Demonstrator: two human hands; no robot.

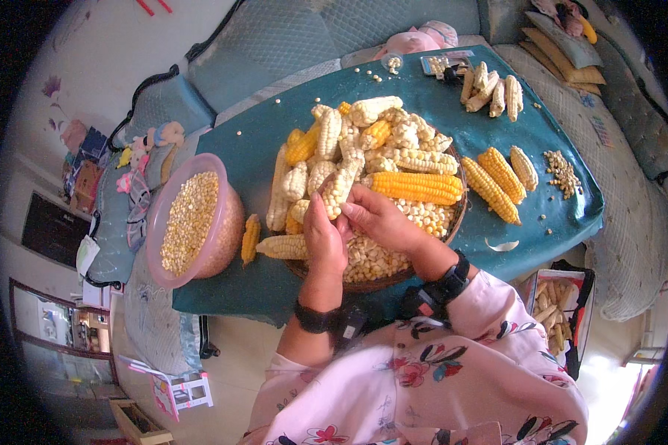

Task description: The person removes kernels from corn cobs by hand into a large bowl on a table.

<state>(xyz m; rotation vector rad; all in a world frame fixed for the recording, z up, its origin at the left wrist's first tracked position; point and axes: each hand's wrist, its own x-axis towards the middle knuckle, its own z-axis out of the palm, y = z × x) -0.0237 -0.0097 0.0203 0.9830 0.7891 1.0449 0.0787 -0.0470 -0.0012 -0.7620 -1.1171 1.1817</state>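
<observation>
Item, the piece in hand: one cream-white corn cob with knobbly kernels (341, 183), held above the heap near the middle of the bench, slanting, its far end up and away from the wearer.

Item, left grip (326, 241): clasped round the cob's near end, a black band at the wrist. Item, right grip (384, 216): closed in on the same end from the other side, thumb laid close to the kernels, fingers partly hidden; black band likewise.

Item, one round brown woven basket (462, 213), directly under both grips, heaped with white and yellow cobs. Within, one long bright-yellow cob (416, 188) lying crosswise just beyond the right grip, and loose cream kernels (378, 261) toward the near rim.

Item, one translucent pink plastic basin (232, 231), left of the basket, well filled with pale kernels (189, 222). Between the two, one short orange-yellow cob (251, 239).

Item, right of the basket: two yellow cobs (501, 176), one paler cob (524, 168) beside them, and a small scatter of brownish kernels (563, 175). Farther off, a cluster of slim whitish cobs (491, 94).

Item, the bench (254, 163) beneath all, dressed in dark teal cloth.
</observation>
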